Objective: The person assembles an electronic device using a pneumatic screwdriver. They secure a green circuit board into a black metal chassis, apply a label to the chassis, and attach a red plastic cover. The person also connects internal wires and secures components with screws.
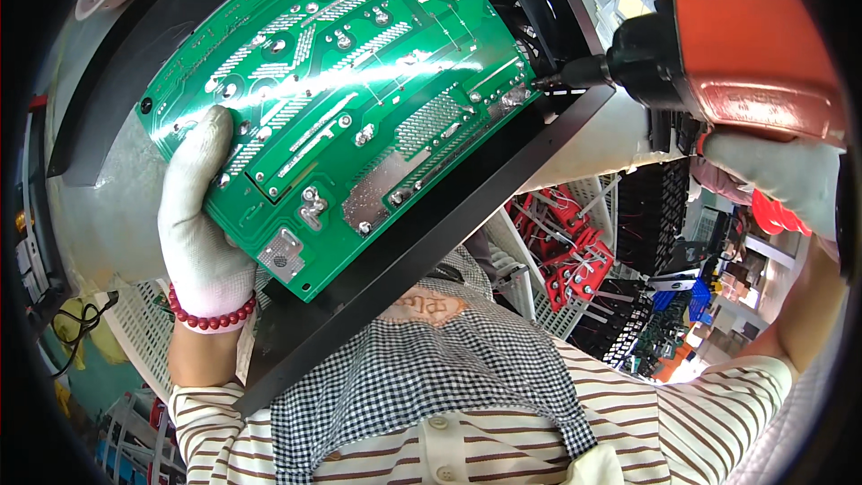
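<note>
A large green circuit board, solder side up, lies tilted in a black metal housing. My left hand, in a white glove with a red bead bracelet at the wrist, grips the board's left edge; the thumb presses on its face and the other fingers are hidden beneath. In my gloved right hand is a red and black power screwdriver, held by its handle and partly cut off at the rim. Its tip reaches the board's right corner; whether it touches a screw there I cannot tell.
A white perforated bowl with small black pieces stands at the upper left. Right of my lap, a white basket holds red parts with wires. Beyond it are black parts and a blue bin. Another white basket sits below my left arm.
</note>
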Demonstrator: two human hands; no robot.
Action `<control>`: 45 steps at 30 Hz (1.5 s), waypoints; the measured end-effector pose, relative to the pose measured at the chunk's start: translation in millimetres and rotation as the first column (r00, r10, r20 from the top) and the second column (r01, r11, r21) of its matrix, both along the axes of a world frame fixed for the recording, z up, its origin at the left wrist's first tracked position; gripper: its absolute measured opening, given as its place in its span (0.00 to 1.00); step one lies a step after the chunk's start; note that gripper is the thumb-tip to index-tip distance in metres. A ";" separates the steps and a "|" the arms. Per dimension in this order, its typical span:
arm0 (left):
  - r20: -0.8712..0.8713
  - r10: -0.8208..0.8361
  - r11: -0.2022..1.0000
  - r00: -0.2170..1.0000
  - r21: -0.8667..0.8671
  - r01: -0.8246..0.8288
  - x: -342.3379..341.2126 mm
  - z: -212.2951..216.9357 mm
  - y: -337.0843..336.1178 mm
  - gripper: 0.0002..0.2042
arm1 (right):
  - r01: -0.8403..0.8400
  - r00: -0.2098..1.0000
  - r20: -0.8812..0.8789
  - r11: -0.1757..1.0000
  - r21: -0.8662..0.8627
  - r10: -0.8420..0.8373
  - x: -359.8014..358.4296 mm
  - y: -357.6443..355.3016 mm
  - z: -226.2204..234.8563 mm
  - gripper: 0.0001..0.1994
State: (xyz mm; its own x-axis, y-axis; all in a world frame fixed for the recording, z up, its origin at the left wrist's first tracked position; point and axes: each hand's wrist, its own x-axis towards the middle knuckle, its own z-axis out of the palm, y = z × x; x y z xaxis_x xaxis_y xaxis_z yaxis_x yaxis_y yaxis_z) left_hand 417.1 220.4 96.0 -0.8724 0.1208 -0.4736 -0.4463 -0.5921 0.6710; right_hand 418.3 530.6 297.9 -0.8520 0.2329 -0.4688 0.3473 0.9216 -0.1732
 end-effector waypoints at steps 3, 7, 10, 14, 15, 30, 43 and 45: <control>0.015 0.035 0.999 0.999 -0.030 -0.034 0.2 -4.3 0.8 0.17 | -0.001 1.000 -0.006 1.000 0.002 0.001 -1.4 -5.0 1.3 0.13; 0.007 -0.005 1.000 1.000 -0.016 0.005 -1.9 3.8 6.0 0.16 | 0.004 1.000 -0.022 1.000 -0.003 -0.004 -1.0 -5.8 0.6 0.13; 0.029 0.006 1.000 1.000 -0.005 -0.006 -2.9 2.5 9.2 0.15 | 0.018 0.999 -0.041 1.000 -0.016 -0.019 1.3 -8.7 0.4 0.13; 0.034 0.040 0.999 0.999 0.008 -0.041 -0.6 1.0 13.4 0.15 | -0.002 0.996 -0.085 0.997 -0.071 -0.004 -2.8 -4.6 -8.2 0.13; 0.016 0.024 1.000 1.000 0.013 -0.024 -1.2 0.8 13.9 0.15 | 0.008 0.995 -0.101 0.998 -0.070 -0.015 -0.6 -6.7 -6.7 0.13; 0.028 -0.035 0.986 0.999 0.167 0.030 -0.6 5.1 35.6 0.20 | -0.016 0.999 -0.052 0.996 -0.088 0.011 7.1 3.1 46.9 0.19; -0.062 -0.273 0.913 0.960 0.299 0.279 8.1 3.3 27.6 0.22 | 0.050 0.941 0.028 0.059 -0.997 -0.338 83.8 -21.8 -122.7 0.12; -0.040 -0.233 0.928 0.972 0.288 0.235 15.6 -2.9 15.1 0.22 | 0.045 0.952 0.054 -0.039 -0.998 -0.301 87.6 -30.9 -132.4 0.13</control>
State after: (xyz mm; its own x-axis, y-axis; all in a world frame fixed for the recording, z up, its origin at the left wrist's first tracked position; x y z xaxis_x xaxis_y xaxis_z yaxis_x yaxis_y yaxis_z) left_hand 432.7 235.5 93.1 -0.8049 0.4528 -0.3836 -0.5929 -0.6398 0.4890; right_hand 505.9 499.7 165.5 -0.9427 -0.1990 -0.2679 0.3194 -0.3053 -0.8971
